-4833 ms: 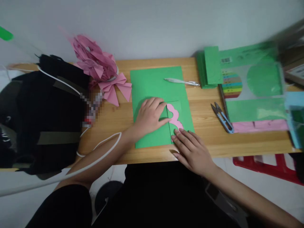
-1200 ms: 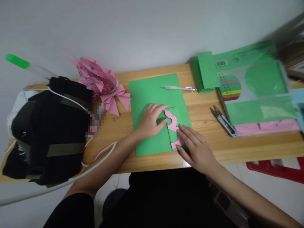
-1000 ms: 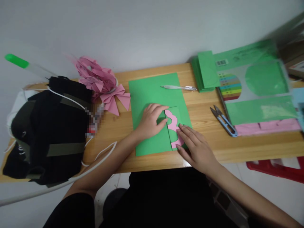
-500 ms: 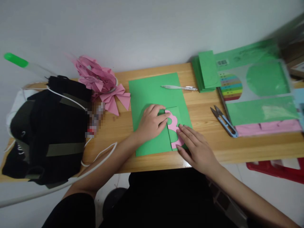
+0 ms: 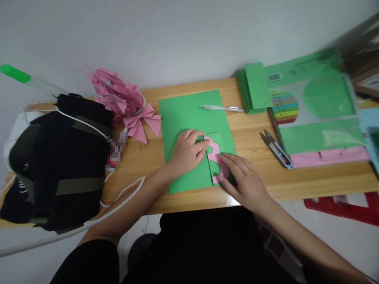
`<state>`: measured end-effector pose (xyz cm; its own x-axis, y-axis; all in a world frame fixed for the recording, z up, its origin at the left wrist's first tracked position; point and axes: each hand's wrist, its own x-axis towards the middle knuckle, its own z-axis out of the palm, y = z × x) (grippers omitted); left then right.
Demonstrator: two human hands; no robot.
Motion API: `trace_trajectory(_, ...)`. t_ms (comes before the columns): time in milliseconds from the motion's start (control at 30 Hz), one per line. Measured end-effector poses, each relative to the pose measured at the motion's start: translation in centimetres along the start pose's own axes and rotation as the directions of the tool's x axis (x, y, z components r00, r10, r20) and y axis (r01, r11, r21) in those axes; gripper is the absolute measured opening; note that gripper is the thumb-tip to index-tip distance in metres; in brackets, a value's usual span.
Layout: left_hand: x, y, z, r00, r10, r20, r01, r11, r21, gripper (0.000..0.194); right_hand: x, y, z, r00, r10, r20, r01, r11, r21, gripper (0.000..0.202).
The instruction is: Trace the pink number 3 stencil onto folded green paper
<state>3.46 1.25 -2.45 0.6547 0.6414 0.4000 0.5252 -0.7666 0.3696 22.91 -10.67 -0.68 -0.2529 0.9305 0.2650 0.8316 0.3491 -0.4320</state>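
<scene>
A pink paper cutout (image 5: 215, 157) with a curved, scalloped outline lies on a narrow green paper card (image 5: 215, 171). Beneath both is a larger green sheet (image 5: 183, 112) on the wooden table. My left hand (image 5: 189, 153) is bent at the upper left of the card, fingertips at its corner and thumb on the top of the cutout. From the right, my right hand (image 5: 245, 179) has its thumb and fingertips on the cutout's lower right edge. That hand hides part of the card's right side. A clear pen (image 5: 222, 108) rests across the sheet's upper right edge.
Blue-handled thread snips (image 5: 278, 152) lie right of the sheet, near a stack of green cards (image 5: 256, 86) and a packet of green paper (image 5: 319, 134). Pink paper bows (image 5: 143, 122) and a black bag (image 5: 68, 165) stand left. A white cable (image 5: 124, 205) crosses my left forearm.
My right thumb has moved up and left onto the lower part of the pink cutout. My left hand stays nearly still. The whole view has shifted slightly.
</scene>
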Motion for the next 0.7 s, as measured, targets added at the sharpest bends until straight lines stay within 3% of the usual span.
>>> trace_trajectory(133,0.0,0.1,-0.1,1.0,-0.008,0.024,0.008,1.0,-0.004,0.022,3.0,0.2,-0.1,0.982,0.185,-0.02,-0.182,0.977,0.113,0.037)
trace_trajectory(300,0.0,0.2,-0.2,0.999,-0.017,0.03,0.016,0.999,0.036,0.023,5.7,0.6,0.4,0.898,0.438,0.032,-0.436,0.879,0.194,0.026)
trace_trajectory(500,0.0,0.3,-0.1,1.0,-0.011,0.026,0.009,0.998,0.056,0.022,6.2,0.6,0.9,0.878,0.478,0.023,-0.473,0.862,0.183,0.026)
trace_trajectory(700,-0.1,0.2,0.0,1.0,-0.004,0.018,0.002,0.998,0.071,0.021,6.3,0.8,1.2,0.895,0.445,0.031,-0.443,0.878,0.179,0.032)
